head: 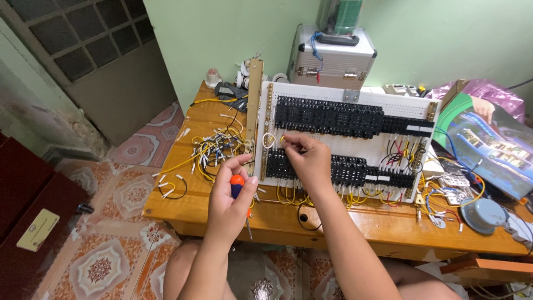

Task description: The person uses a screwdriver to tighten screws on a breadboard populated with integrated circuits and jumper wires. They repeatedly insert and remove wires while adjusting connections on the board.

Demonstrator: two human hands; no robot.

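Here, nearest the camera, the left hand (230, 191) is closed around a screwdriver (240, 191), whose orange-capped handle shows between thumb and fingers while its shaft runs down and slightly right, ending over the front edge of the bench (277, 219). The tool's long axis thus lies close to vertical in the view, tip toward the person and away from the work. Just beyond and to the right, the right hand (305, 158) rests on the white panel (400, 108), fingertips pinched together on a yellow wire (270, 139) that loops near the panel's left edge, between the upper and lower rows of black terminal blocks (333, 116). The wire lies up and left of the right hand's knuckles and up and right of the left hand; the right hand touches it, the left hand is near but apart. Left of the panel, a loose bundle of yellow, white-tipped wires (214, 147) lies on the bench, beside an upright brass-coloured rail (254, 105). Farthest back, a silver case (333, 58) stands against the green wall.
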